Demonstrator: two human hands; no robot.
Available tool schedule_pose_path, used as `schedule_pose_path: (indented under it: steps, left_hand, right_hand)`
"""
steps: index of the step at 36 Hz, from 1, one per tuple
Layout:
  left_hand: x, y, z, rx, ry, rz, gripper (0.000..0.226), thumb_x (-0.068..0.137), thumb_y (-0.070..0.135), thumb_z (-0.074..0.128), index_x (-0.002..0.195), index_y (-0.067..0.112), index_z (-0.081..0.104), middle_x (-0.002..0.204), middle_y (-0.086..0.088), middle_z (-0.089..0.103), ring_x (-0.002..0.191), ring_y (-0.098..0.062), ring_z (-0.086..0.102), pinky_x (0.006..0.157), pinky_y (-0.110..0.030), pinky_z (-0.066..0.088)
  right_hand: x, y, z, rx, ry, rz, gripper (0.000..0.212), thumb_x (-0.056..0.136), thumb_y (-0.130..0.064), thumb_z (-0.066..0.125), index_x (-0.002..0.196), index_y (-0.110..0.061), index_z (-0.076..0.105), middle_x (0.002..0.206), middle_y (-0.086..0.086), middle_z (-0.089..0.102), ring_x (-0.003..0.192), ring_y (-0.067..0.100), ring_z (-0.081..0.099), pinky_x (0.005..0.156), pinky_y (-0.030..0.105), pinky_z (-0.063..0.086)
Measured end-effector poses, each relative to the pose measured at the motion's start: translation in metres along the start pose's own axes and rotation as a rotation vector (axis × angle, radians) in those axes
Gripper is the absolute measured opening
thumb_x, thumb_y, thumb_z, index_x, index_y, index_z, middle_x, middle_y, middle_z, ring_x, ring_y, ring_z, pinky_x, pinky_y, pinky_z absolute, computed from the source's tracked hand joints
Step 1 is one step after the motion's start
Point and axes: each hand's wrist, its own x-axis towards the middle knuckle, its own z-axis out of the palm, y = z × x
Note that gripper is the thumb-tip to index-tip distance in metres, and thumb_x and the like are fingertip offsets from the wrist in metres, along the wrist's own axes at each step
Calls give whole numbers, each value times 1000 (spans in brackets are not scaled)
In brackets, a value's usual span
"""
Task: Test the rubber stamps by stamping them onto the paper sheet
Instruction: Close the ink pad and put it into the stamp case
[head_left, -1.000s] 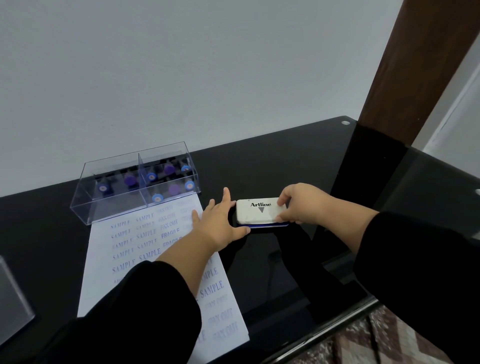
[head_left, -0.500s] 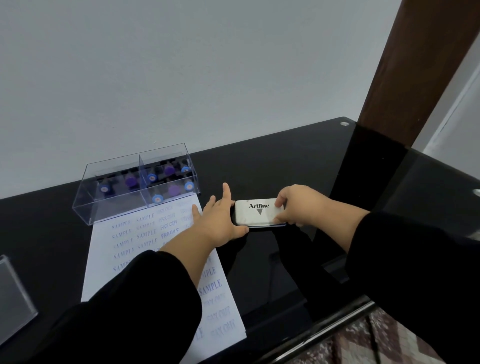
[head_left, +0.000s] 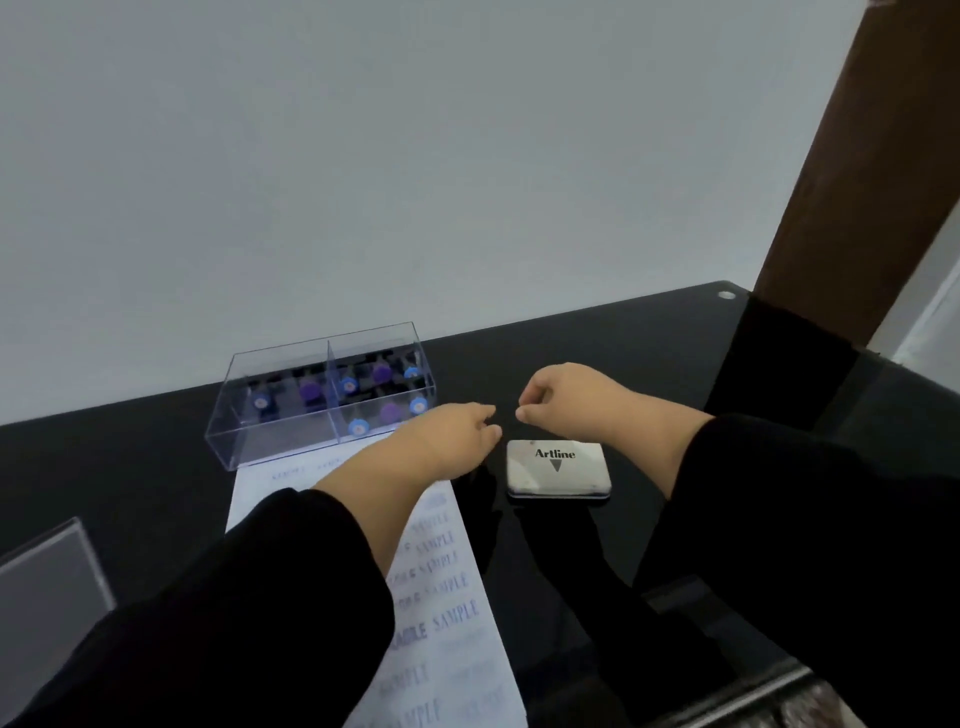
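Both hands hold nothing. My left hand (head_left: 452, 439) hangs at mid-frame with its fingers loosely curled, nothing between them, over the upper right corner of the paper sheet (head_left: 447, 613). My right hand (head_left: 566, 397) sits just right of it, fingers curled in, thumb tip pointing toward the left hand; the two are near each other but apart. Neither touches the ink pad.

Ink pad (head_left: 558, 470): white lid shut, "Artline" and a dark triangle printed on top. It lies flat on the black glass table (head_left: 649, 338), just below my right hand in the frame and just right of the paper's edge.

Paper sheet: runs from under the clear box down to the bottom edge of the frame, left of centre. Rows of blue and purple "SAMPLE" prints show along its right side; my left sleeve (head_left: 249, 613) covers much of the rest. Some prints are too blurred to read.

Rubber stamps (head_left: 382, 373): standing inside a clear plastic box (head_left: 270, 447) at the upper left of the table, against the grey wall (head_left: 363, 156). A divider splits the box in two; blue and purple round tops show in both halves, more in the right half.

Lower left of the frame: a clear flat panel (head_left: 49, 571), partly cut off. Upper right: a brown wooden post (head_left: 872, 166).
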Motion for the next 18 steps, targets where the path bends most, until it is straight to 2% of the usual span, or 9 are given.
schedule_pose_path:
  steps: [7,13,15,18]
  left_hand:
    - [-8,-37,-27,-81,213,-42,41,102,23,30,140,25,45,144,4,46,128,-14,44,100,-26,35]
    - [-8,-85,-42,-108,276,-164,41,102,22,30,138,26,47,139,3,51,117,-16,53,94,-29,43]
    - [-8,-101,-47,-111,298,-201,41,101,22,31,139,26,47,138,3,52,109,-16,57,90,-28,46]
    - [-6,-124,-52,-63,342,-249,41,100,21,34,139,24,47,141,0,49,114,-19,55,93,-30,45]
  right_hand:
    - [32,-36,13,91,24,-70,27,91,-31,59,115,-20,58,99,-7,54,92,10,50,83,24,40]
    - [62,-61,28,144,33,-73,35,90,-32,59,122,-18,53,113,1,59,95,16,54,84,26,43]
    - [72,-68,33,161,26,-68,38,91,-31,58,126,-16,50,117,4,59,90,17,53,82,28,44]
    - [84,-76,40,202,13,-38,43,93,-30,54,132,-13,44,121,7,56,87,17,50,84,30,46]
